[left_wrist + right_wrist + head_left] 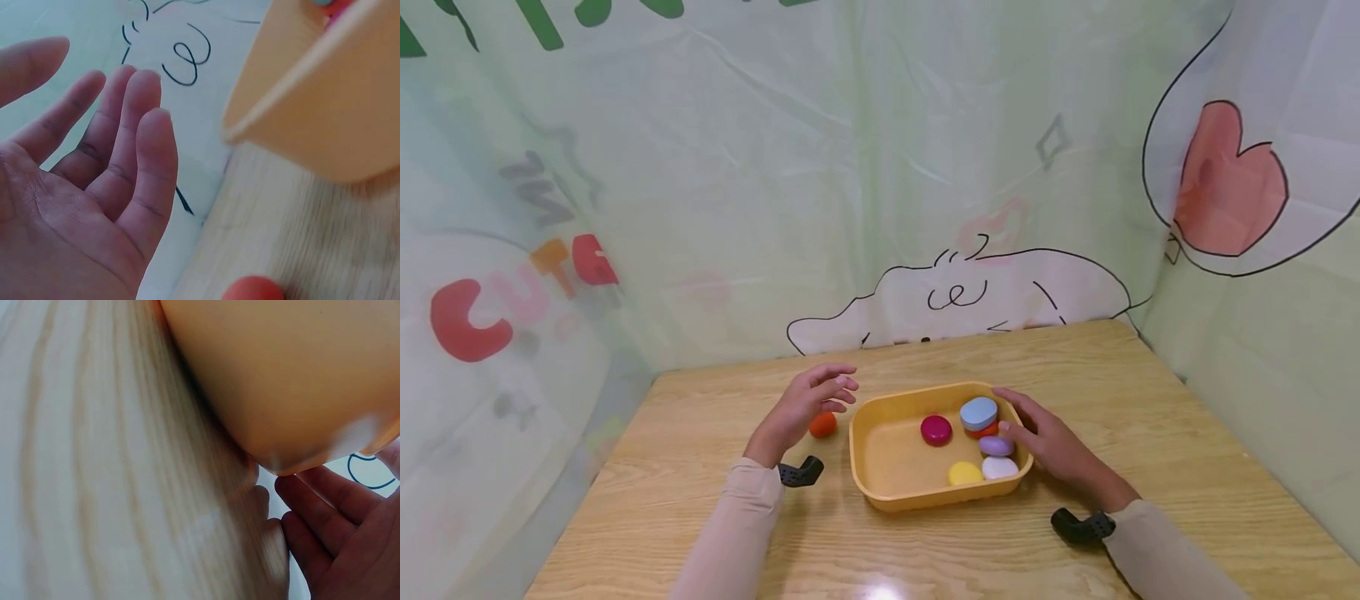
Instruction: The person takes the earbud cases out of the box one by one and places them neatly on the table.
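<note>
Head view: left hand (801, 408) hovers open, fingers relaxed, just above the orange pebble (823, 425) left of the yellow tray (895, 487); right hand (1048, 442) rests fingers spread against the tray's right rim, beside the coloured pebbles (979, 412).

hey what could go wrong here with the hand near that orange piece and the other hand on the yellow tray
1. The orange piece lies loose on the table under the open left hand; a brush could probably send it sliding away.
2. The right hand rests against the yellow tray rim; a push might shift it.
3. The blue piece sits on a red piece and may slip off if the tray jolts.
</note>
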Demonstrator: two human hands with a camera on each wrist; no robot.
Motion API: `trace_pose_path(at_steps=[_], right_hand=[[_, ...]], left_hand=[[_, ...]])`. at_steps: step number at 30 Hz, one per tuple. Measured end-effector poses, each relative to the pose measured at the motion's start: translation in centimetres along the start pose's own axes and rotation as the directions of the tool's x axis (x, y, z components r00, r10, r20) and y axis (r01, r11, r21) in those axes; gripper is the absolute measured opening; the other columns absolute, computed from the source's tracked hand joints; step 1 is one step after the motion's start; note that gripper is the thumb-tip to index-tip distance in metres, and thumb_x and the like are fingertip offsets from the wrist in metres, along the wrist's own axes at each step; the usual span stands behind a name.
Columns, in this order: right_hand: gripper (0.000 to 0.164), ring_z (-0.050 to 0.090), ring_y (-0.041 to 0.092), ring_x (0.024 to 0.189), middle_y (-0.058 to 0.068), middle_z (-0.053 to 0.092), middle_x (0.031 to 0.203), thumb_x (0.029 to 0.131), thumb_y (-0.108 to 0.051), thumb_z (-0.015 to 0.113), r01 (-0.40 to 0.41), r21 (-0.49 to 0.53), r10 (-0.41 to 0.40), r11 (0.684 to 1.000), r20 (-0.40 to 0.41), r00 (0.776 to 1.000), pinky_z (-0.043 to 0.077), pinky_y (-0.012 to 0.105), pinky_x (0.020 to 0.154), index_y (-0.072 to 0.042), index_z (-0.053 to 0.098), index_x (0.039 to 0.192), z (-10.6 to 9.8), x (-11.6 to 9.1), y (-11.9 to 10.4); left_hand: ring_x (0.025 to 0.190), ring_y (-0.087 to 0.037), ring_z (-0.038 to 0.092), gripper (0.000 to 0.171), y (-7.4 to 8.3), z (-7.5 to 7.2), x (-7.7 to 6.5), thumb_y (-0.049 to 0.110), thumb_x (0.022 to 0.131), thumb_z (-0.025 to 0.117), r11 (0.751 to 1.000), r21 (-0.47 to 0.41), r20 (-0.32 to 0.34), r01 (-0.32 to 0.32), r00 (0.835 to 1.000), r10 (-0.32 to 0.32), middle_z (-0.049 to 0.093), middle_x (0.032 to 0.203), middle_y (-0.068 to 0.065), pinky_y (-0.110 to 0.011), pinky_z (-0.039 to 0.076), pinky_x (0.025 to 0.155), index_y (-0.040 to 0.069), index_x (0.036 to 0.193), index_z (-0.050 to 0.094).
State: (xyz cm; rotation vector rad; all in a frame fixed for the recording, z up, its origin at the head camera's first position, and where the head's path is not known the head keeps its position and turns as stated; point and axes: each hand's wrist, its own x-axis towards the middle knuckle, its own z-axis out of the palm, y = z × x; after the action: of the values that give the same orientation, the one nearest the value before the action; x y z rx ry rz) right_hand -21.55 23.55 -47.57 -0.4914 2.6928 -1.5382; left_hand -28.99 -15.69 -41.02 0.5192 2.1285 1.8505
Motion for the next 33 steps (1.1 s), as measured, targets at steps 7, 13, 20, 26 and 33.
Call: trace_pose_path(at_steps=[7,13,20,26,33], right_hand=[[0.057,0.022,0.046,0.146,0.018,0.029,0.16,0.104,-0.029,0.055,-0.016,0.019,0.017,1.0,-0.007,1.0,0.023,0.064,0.111,-0.015,0.035,0.155,-0.2,-0.2,-0.1],[0.058,0.023,0.047,0.145,0.019,0.029,0.16,0.103,-0.028,0.057,-0.008,0.025,0.008,1.0,-0.008,1.0,0.024,0.064,0.111,-0.014,0.035,0.155,-0.2,-0.3,-0.2],[0.058,0.025,0.046,0.145,0.019,0.029,0.16,0.103,-0.026,0.057,-0.006,0.039,0.006,0.999,-0.002,1.0,0.025,0.064,0.111,-0.014,0.034,0.155,0.1,-0.7,-0.4],[0.056,0.025,0.045,0.145,0.018,0.031,0.159,0.104,-0.025,0.056,0.011,0.051,-0.011,0.999,0.001,1.0,0.023,0.063,0.112,-0.012,0.036,0.154,0.1,-0.6,-0.6],[0.056,0.024,0.045,0.146,0.019,0.031,0.159,0.104,-0.026,0.056,0.013,0.04,-0.013,0.999,0.0,1.0,0.022,0.063,0.112,-0.011,0.035,0.154,0.0,-0.6,-0.7]], left_hand=[[0.108,-0.029,0.064,0.043,0.6,1.4,0.9,0.035,0.102,0.058,1.0,0.012,0.077,0.029,0.997,-0.03,0.058,0.129,-0.024,-0.036,0.055,0.089,0.008,0.136,0.057],[0.109,-0.028,0.065,0.04,1.0,3.0,1.6,0.029,0.104,0.055,0.999,0.014,0.16,0.028,0.987,-0.03,0.06,0.128,-0.023,-0.038,0.054,0.091,0.008,0.137,0.056],[0.109,-0.029,0.065,0.038,1.4,4.9,1.9,0.026,0.105,0.054,0.999,-0.011,0.24,0.05,0.97,-0.046,0.058,0.129,-0.026,-0.041,0.053,0.094,0.006,0.137,0.056],[0.107,-0.027,0.067,0.037,1.1,6.0,2.4,0.026,0.105,0.053,0.997,-0.005,0.234,0.071,0.97,-0.068,0.062,0.124,-0.022,-0.041,0.05,0.099,0.004,0.135,0.057],[0.108,-0.025,0.067,0.04,0.7,7.2,2.8,0.023,0.105,0.055,0.998,0.031,0.222,0.062,0.973,-0.067,0.066,0.118,-0.017,-0.045,0.047,0.102,-0.001,0.136,0.055]])
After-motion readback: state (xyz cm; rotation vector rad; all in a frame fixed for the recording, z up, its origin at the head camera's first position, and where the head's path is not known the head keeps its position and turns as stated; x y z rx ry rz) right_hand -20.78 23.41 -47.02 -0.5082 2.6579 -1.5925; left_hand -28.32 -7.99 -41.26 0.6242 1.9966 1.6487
